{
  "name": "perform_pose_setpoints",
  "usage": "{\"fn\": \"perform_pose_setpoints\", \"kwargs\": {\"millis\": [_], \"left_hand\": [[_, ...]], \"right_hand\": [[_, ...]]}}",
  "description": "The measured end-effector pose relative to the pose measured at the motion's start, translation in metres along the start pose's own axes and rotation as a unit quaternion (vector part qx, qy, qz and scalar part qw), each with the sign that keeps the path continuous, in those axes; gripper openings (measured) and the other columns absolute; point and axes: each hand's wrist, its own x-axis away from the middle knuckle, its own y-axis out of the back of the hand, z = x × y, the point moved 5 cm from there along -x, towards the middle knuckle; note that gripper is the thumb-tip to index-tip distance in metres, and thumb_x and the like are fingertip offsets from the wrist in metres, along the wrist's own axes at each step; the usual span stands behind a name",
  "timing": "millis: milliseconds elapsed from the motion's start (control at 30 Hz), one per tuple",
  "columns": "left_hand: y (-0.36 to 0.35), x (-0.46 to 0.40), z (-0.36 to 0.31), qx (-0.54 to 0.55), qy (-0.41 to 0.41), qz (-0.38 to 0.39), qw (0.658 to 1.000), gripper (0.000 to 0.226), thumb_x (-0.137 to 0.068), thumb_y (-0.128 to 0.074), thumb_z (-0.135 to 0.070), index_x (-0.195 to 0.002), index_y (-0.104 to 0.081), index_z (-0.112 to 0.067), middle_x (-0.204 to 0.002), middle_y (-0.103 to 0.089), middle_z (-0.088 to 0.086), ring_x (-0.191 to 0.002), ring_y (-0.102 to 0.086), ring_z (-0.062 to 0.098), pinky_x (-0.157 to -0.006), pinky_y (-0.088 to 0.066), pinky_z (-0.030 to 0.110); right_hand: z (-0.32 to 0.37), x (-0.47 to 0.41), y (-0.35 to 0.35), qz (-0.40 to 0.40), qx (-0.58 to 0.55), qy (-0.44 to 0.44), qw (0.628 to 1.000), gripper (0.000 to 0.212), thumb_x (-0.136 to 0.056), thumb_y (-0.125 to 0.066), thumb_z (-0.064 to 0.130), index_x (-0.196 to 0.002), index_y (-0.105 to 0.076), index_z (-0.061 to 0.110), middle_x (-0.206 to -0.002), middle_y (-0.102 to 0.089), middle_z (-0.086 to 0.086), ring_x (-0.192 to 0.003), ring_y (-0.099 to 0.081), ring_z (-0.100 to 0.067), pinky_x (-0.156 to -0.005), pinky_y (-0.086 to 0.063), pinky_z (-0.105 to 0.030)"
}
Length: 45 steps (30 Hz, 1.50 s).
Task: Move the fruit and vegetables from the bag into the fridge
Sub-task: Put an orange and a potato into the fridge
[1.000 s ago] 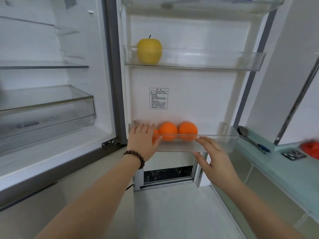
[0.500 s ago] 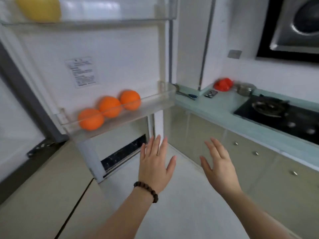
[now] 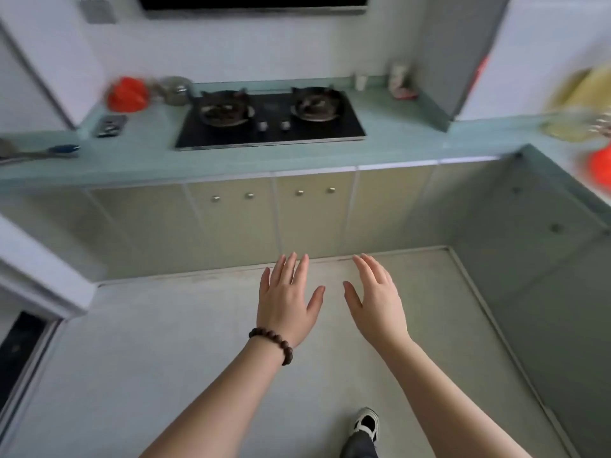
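Observation:
My left hand (image 3: 287, 300), with a dark bead bracelet on its wrist, and my right hand (image 3: 377, 300) are held out side by side over the floor, palms down, fingers spread, both empty. Only a white corner of the fridge door (image 3: 36, 276) shows at the left edge; the fruit in it is out of view. At the far right edge, blurred, a yellowish bag-like shape (image 3: 582, 107) and something orange-red (image 3: 600, 166) rest on the counter.
A pale green counter (image 3: 396, 150) runs across the back with a black two-burner gas hob (image 3: 269, 119). A red object (image 3: 127, 94), a small pot (image 3: 177, 90) and a utensil (image 3: 39, 153) lie at its left. Cabinets (image 3: 274, 219) stand below; my shoe (image 3: 365, 424) is on the floor.
The view has swung right, away from the fridge door with the oranges and the yellow apple, toward the hob and counter. Both hands came off the door shelf and stay empty.

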Motion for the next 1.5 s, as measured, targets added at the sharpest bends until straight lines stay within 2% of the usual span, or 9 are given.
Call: {"fn": "perform_pose_setpoints", "kwargs": {"millis": [167,300,500,667,967,1233,1367,1500], "left_hand": [[-0.060,-0.051,-0.109,0.028,-0.114,0.071,0.991,0.071,-0.088,-0.020,-0.059,-0.146,-0.029,-0.019,-0.153,-0.030,0.005,-0.144,-0.018,0.022,-0.116,-0.017,0.042],[-0.098,-0.090,-0.201,0.052,-0.188,0.100,0.976,0.069,-0.088,-0.025,-0.057,-0.146,-0.030,-0.020,-0.153,-0.030,0.004,-0.144,-0.019,0.021,-0.115,-0.019,0.042],[-0.136,-0.143,-0.315,0.073,-0.245,0.112,0.960,0.079,-0.081,-0.013,-0.062,-0.145,-0.031,-0.019,-0.153,-0.030,0.004,-0.144,-0.020,0.020,-0.115,-0.015,0.039],[-0.162,-0.186,-0.390,0.085,-0.274,0.121,0.950,0.080,-0.080,-0.013,-0.062,-0.144,-0.034,-0.019,-0.152,-0.032,0.004,-0.143,-0.022,0.021,-0.115,-0.017,0.040],[-0.222,-0.288,-0.475,0.098,-0.316,0.135,0.934,0.077,-0.082,-0.016,-0.061,-0.143,-0.037,-0.019,-0.150,-0.035,0.006,-0.141,-0.026,0.023,-0.113,-0.020,0.041],[-0.268,-0.448,-0.537,0.099,-0.368,0.149,0.913,0.081,-0.080,-0.010,-0.063,-0.146,-0.031,-0.021,-0.153,-0.030,0.004,-0.143,-0.021,0.020,-0.115,-0.017,0.039],[-0.278,-0.533,-0.573,0.108,-0.382,0.152,0.905,0.063,-0.093,-0.034,-0.052,-0.146,-0.030,-0.018,-0.153,-0.029,0.006,-0.143,-0.020,0.021,-0.117,-0.018,0.039],[-0.293,-0.573,-0.613,0.124,-0.404,0.169,0.890,0.060,-0.094,-0.038,-0.047,-0.146,-0.029,-0.018,-0.153,-0.029,0.007,-0.143,-0.020,0.021,-0.117,-0.018,0.040]], "right_hand": [[-0.097,0.000,0.060,-0.065,0.016,-0.111,0.991,0.050,-0.093,-0.051,0.028,-0.140,-0.039,0.016,-0.146,-0.041,-0.002,-0.138,-0.031,-0.020,-0.110,-0.029,-0.034],[-0.170,-0.004,0.113,-0.121,0.029,-0.180,0.976,0.049,-0.092,-0.053,0.026,-0.139,-0.041,0.015,-0.145,-0.041,-0.004,-0.137,-0.033,-0.021,-0.110,-0.030,-0.033],[-0.262,-0.014,0.178,-0.180,0.038,-0.263,0.947,0.049,-0.090,-0.056,0.023,-0.137,-0.045,0.012,-0.143,-0.044,-0.008,-0.135,-0.036,-0.023,-0.109,-0.032,-0.034],[-0.322,-0.036,0.219,-0.217,0.035,-0.305,0.927,0.048,-0.090,-0.056,0.023,-0.136,-0.046,0.012,-0.144,-0.044,-0.007,-0.135,-0.036,-0.023,-0.109,-0.034,-0.036],[-0.420,-0.117,0.252,-0.229,0.046,-0.350,0.907,0.046,-0.091,-0.055,0.025,-0.134,-0.048,0.014,-0.146,-0.040,-0.006,-0.137,-0.034,-0.022,-0.110,-0.030,-0.032],[-0.501,-0.254,0.272,-0.250,0.034,-0.382,0.889,0.044,-0.092,-0.053,0.027,-0.135,-0.047,0.019,-0.150,-0.034,0.000,-0.140,-0.027,-0.016,-0.112,-0.029,-0.030],[-0.533,-0.305,0.293,-0.273,0.039,-0.405,0.872,0.044,-0.091,-0.054,0.026,-0.134,-0.048,0.021,-0.148,-0.036,0.000,-0.139,-0.029,-0.015,-0.111,-0.028,-0.027],[-0.567,-0.326,0.309,-0.281,0.044,-0.439,0.852,0.044,-0.090,-0.055,0.026,-0.133,-0.049,0.021,-0.146,-0.038,-0.002,-0.136,-0.034,-0.018,-0.108,-0.030,-0.029]]}}
